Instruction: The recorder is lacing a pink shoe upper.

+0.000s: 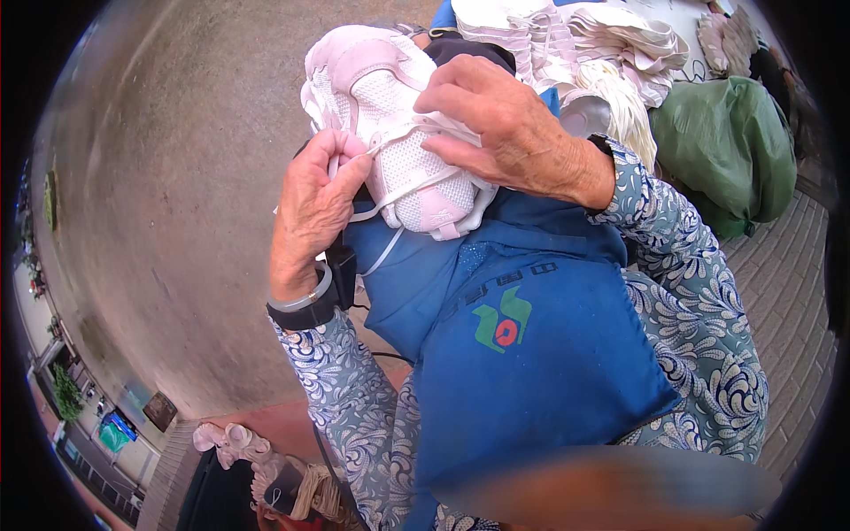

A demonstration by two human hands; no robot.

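The pink-and-white mesh shoe upper (390,97) is on the person's lap, at the upper end of the blue apron (540,380), between the two hands. The left hand (323,199) is narrow, with thumb and forefinger pinched together on the thin white lace (412,183) at the eyelet edge. The right hand (522,133) is wider: its thumb and forefinger stand apart over the same edge; whether its hidden fingers press on something, I cannot tell.

In my judgement, the lace could slip out of the left pinch, because it is thin and only the fingertips seem to keep it. The loose part, which crosses the mesh and hangs down on the apron, could catch or twist if it is pulled quickly. An eyelet could also be missed, since the soft upper folds easily and the fingers partly cover the edge. The upper could slide on the smooth-looking apron if both hands let it go.

The upper looks soft and somewhat crumpled, with white open mesh, pale pink panels and a white eyelet edge. No sole is visible on it. Beyond the right hand lie more piled shoe uppers (531,44) and a green bag (726,150)
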